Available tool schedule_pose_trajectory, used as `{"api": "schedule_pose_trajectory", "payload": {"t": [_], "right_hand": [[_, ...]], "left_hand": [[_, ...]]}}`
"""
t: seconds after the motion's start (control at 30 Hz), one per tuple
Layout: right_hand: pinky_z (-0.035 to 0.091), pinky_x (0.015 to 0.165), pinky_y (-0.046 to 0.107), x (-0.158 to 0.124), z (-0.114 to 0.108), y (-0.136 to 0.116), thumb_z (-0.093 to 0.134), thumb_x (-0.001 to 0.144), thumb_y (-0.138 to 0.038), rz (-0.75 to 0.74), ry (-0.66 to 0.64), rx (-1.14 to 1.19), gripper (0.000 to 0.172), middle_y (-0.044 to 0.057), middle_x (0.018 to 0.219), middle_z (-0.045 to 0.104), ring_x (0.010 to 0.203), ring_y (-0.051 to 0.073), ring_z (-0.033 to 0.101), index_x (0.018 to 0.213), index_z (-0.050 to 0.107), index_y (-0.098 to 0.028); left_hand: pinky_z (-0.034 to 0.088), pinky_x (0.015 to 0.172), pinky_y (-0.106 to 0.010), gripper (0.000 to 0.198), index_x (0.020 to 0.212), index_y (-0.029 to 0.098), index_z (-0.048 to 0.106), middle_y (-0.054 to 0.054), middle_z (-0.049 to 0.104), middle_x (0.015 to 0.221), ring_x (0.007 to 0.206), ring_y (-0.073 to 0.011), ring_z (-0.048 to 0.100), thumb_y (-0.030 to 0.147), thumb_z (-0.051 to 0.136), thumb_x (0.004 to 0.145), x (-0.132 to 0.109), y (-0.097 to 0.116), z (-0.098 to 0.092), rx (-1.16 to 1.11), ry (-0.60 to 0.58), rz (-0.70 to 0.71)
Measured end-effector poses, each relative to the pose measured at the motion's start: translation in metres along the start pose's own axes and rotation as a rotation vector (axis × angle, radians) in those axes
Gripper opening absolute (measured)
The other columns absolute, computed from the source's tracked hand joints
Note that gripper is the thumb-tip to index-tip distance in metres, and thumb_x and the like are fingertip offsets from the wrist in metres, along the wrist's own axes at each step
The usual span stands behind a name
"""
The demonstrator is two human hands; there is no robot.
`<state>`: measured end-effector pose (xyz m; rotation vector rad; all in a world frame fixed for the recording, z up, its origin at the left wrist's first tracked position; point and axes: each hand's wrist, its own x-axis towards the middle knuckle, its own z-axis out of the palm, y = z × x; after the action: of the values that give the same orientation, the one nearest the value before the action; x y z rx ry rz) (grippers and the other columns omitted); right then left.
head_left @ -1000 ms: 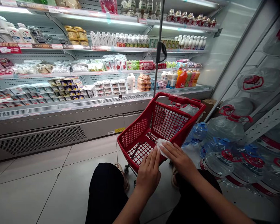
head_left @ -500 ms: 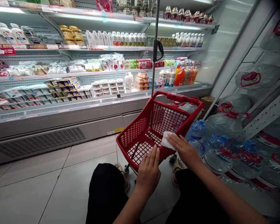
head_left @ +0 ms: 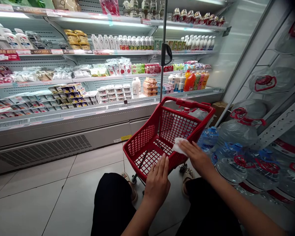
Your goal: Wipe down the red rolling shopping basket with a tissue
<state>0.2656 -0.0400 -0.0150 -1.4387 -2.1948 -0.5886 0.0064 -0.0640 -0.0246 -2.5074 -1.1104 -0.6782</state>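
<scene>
A red plastic shopping cart (head_left: 147, 131) with lattice walls stands right before me, tilted in view. My right hand (head_left: 198, 159) presses a folded white wipe (head_left: 178, 146) against the cart's right rim, the wipe poking out past the fingertips. Whether it is paper or cloth I cannot tell. On the near rim rests my left hand (head_left: 157, 183), its fingers stretched out side by side and holding nothing. Its palm side is hidden.
Beyond the cart runs a refrigerated display case (head_left: 108, 118) stocked with bottles, tubs and packs. A dark upright pole with a handle (head_left: 166, 54) rises behind the cart. Large water bottles (head_left: 231, 168) crowd the right side. My knees flank the cart over a tiled floor (head_left: 51, 186).
My right hand and the wipe have shifted slightly right along the cart's rim. My left hand stays in place on the near rim.
</scene>
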Motion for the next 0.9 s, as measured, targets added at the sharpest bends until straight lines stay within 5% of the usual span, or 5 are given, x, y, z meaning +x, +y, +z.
{"api": "schedule_pose_trajectory", "payload": {"t": [0.1, 0.3, 0.53, 0.77, 0.9], "right_hand": [[0.035, 0.124, 0.048, 0.004, 0.002, 0.018, 0.032, 0.092, -0.001, 0.081, 0.042, -0.023, 0.082, 0.005, 0.163, 0.044, 0.151, 0.019, 0.04, 0.167, 0.014, -0.028], [0.031, 0.126, 0.044, -0.001, 0.005, -0.01, 0.032, 0.093, -0.001, -0.083, -0.033, 0.017, 0.081, 0.002, 0.163, 0.044, 0.152, 0.016, 0.039, 0.167, 0.015, -0.029], [0.032, 0.125, 0.049, 0.011, 0.0, 0.033, 0.031, 0.094, -0.002, 0.112, 0.032, -0.057, 0.079, 0.003, 0.162, 0.046, 0.151, 0.02, 0.04, 0.167, 0.017, -0.029], [0.033, 0.126, 0.045, -0.003, 0.013, -0.071, 0.034, 0.093, 0.0, -0.046, 0.03, 0.043, 0.078, 0.006, 0.164, 0.043, 0.153, 0.019, 0.037, 0.167, 0.017, -0.021], [0.031, 0.128, 0.044, -0.007, 0.01, -0.064, 0.034, 0.095, -0.002, -0.12, -0.006, 0.046, 0.077, 0.005, 0.163, 0.043, 0.151, 0.017, 0.039, 0.166, 0.017, -0.024]], "left_hand": [[0.043, 0.119, -0.041, 0.079, 0.161, 0.008, 0.032, -0.011, 0.029, 0.169, 0.153, -0.0254, 0.037, 0.008, 0.046, 0.083, 0.0, 0.002, 0.001, 0.008, 0.003, -0.013], [0.041, 0.12, -0.039, 0.079, 0.161, 0.007, 0.033, -0.012, 0.033, 0.168, 0.152, -0.0247, 0.038, 0.009, 0.048, 0.083, -0.001, 0.002, 0.0, -0.027, -0.017, -0.013], [0.024, 0.13, -0.045, 0.077, 0.164, 0.014, 0.027, -0.005, 0.032, 0.169, 0.153, -0.0201, 0.037, 0.015, 0.049, 0.089, 0.003, -0.019, -0.015, -0.074, -0.106, 0.087], [0.017, 0.132, -0.046, 0.08, 0.165, 0.009, 0.022, -0.008, 0.023, 0.172, 0.159, -0.0216, 0.022, 0.013, 0.048, 0.089, 0.001, -0.015, -0.011, -0.016, -0.06, 0.068], [0.021, 0.131, -0.045, 0.073, 0.164, 0.01, 0.024, -0.009, 0.024, 0.172, 0.159, -0.0226, 0.023, 0.021, 0.049, 0.096, -0.004, -0.023, -0.013, -0.021, -0.056, 0.08]]}}
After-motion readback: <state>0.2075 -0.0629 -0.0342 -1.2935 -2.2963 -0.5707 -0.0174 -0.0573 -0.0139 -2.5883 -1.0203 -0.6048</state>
